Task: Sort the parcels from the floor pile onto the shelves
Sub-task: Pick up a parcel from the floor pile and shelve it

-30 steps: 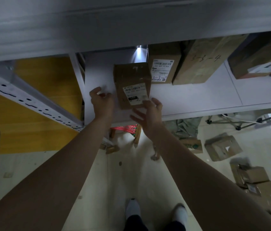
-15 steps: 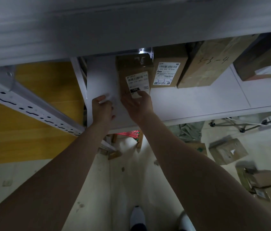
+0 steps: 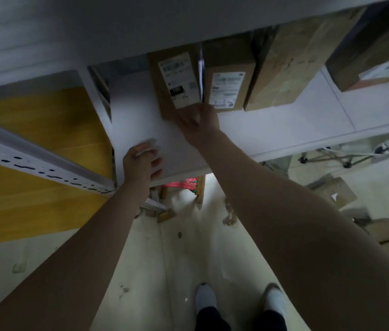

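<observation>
A small brown cardboard parcel with a white label lies on the white shelf, tucked under the shelf above. My right hand presses against its near end, fingers on the box front. My left hand rests on the shelf's front left corner, fingers loosely bent, holding nothing. Right of this parcel stand a second labelled brown parcel and a larger brown box.
Another box sits at the far right of the shelf. A perforated grey upright slants at the left before a yellow panel. Loose parcels lie on the floor at right, with a red item under the shelf.
My right hand has slid the small parcel deeper onto the shelf, beside the labelled box. My left hand has drawn back to the shelf's front edge.
</observation>
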{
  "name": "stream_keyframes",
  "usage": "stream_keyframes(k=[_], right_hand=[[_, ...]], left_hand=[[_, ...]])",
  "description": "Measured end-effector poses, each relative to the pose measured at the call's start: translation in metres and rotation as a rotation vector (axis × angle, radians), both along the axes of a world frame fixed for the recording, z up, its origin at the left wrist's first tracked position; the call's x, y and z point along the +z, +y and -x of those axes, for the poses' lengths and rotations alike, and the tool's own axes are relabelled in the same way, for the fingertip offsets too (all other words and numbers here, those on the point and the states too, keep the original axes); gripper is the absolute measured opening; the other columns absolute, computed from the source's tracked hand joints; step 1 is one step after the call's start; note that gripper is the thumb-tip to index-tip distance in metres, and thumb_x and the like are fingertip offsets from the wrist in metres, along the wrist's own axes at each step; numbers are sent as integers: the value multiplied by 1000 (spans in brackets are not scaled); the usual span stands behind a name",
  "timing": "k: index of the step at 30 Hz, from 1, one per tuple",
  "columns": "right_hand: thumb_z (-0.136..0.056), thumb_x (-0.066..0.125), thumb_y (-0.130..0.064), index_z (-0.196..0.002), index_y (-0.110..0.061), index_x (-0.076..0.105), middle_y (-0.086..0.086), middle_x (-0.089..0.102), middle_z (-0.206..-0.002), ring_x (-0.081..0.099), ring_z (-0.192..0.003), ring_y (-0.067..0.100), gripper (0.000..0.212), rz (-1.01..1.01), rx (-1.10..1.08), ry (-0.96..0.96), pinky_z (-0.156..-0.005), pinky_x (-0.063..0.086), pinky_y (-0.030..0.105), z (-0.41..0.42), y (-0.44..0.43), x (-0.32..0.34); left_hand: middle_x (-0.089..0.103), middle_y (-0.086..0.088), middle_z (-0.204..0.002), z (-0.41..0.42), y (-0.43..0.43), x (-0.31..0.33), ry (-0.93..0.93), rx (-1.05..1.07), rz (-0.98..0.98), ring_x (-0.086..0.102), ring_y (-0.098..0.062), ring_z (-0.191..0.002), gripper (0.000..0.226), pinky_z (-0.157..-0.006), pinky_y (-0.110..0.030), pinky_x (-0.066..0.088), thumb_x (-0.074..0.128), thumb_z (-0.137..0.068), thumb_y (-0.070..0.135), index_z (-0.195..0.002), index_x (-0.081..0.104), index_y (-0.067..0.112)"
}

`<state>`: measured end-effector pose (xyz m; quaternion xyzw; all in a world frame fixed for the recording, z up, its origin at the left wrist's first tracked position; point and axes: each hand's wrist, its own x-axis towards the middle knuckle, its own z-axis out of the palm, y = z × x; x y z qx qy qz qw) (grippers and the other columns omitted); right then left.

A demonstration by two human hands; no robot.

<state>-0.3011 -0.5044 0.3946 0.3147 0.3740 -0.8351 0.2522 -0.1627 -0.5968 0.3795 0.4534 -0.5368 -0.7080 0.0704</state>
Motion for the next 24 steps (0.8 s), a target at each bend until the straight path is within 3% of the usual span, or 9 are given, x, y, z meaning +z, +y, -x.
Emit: stream_keyframes(k=[3,6,9,12,15,20,24], right_hand=[[-107,49,-17,-138,-10,50,24,48,-142,58,-129,48,31,85,-23,-51,-104,50,54,-13,42,-4],[-108,46,-13,-129,-9,45,23,47,-137,57,-132,50,21,109,-19,-97,-99,50,54,-27,82,-15],[-107,46,-13,-132,-7,46,20,51,-125,63,-123,49,25,95,-15,-122,-92,51,53,-34,114,-26],[-107,49,-14,-133,-7,49,21,56,-123,69,-96,45,27,61,14,-114,-91,55,55,-35,132,-34],[-107,50,-17,-133,-6,54,19,61,-119,70,-95,44,28,25,77,-75,-88,59,54,-32,134,-36],[-108,51,-24,-127,-17,64,7,66,-128,69,-112,39,24,-153,331,182,-100,57,53,-19,104,-26],[-108,45,-19,-126,-24,62,-2,60,-113,64,-97,29,25,-315,496,436,-84,55,41,-4,56,-15]], left_hand=[[67,-4,-101,1,28,-2,-19,-77,-52,66,-23,-85,27,-78,-37,49,46,-101,7,-102,68,24],[67,-3,-101,6,55,-5,-54,-138,3,65,-23,-85,28,-72,-33,47,47,-99,4,-95,67,24],[69,-2,-106,10,72,-7,-90,-174,67,65,-23,-93,32,-74,-33,48,47,-97,4,-102,71,24],[67,-3,-96,19,74,-6,-92,-177,151,61,-22,-83,38,-66,-32,46,45,-97,2,-119,72,16],[65,-7,-92,35,63,-3,-87,-149,231,58,-25,-77,36,-62,-35,47,46,-98,4,-120,71,17],[66,-11,-119,58,27,-4,-90,-136,384,66,-29,-101,27,-84,-45,58,55,-97,13,-121,63,24],[57,-2,-123,81,-2,1,-41,-152,407,58,-15,-93,25,-97,-48,55,56,-99,13,-116,45,27]])
